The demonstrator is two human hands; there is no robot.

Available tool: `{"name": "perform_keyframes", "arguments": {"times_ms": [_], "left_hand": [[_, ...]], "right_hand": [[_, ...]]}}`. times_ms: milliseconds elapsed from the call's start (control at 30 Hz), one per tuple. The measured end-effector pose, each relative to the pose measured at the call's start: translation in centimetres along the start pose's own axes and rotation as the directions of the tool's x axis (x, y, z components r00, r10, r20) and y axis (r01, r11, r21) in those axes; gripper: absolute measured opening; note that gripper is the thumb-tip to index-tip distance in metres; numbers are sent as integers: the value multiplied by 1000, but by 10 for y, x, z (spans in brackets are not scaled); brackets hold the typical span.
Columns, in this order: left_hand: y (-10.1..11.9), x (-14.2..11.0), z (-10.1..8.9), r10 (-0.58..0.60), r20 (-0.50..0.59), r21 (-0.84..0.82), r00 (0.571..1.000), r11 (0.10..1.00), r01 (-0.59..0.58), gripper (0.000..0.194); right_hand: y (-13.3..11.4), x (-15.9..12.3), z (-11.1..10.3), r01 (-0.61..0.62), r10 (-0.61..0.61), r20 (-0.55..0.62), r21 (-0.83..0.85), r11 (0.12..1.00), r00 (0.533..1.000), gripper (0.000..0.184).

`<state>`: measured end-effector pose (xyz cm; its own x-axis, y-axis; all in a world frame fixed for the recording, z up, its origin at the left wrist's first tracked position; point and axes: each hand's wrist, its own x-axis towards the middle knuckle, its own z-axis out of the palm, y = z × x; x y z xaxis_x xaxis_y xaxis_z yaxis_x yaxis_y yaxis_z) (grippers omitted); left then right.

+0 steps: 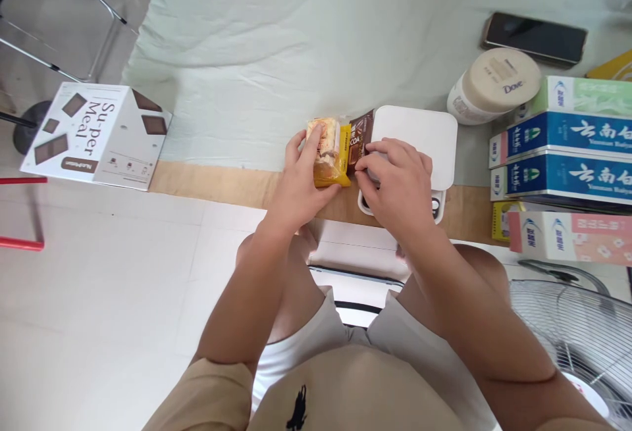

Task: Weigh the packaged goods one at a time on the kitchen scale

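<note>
Along the counter's wooden edge (222,182), the yellow packet (340,169) sits beside the brown packet (363,129) — best steadied by the left hand (302,187), half-open but clasping it, while the right hand (402,184), fingertips bunched, hold unclear, should avoid leaning on the white scale (427,138).

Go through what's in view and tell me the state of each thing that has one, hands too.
Left hand: gripping the yellow packet.
Right hand: at the edge of the brown packet.
Both packets: sealed or opened, unclear.
White scale: partly hidden by a hand, reading not visible.
Phone: face up, screen dark.
Dove tub: upright, lid on.
Su-per Meal box: looks closed.
Blue cartons: left ends closed.
Cloth: wrinkled.
Fan: running or off, unclear.
</note>
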<state>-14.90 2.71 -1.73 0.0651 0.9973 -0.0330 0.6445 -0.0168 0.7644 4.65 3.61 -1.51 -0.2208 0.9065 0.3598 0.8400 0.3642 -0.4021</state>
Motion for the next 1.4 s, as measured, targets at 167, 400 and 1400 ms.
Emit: {"name": "perform_keyframes", "arguments": {"times_ms": [167, 400, 1400], "left_hand": [[0, 5, 2, -18, -9, 28, 1000, 999, 19, 104], [-1, 10, 4, 42, 9, -6, 999, 999, -42, 101], [103, -29, 102, 709, -321, 217, 628, 701, -680, 38]], "right_hand": [[3, -3, 1, 30, -29, -32, 21, 999, 999, 16], [4, -9, -6, 86, -84, -39, 40, 996, 996, 14], [71, -60, -138, 306, -87, -690, 201, 930, 719, 14]]}}
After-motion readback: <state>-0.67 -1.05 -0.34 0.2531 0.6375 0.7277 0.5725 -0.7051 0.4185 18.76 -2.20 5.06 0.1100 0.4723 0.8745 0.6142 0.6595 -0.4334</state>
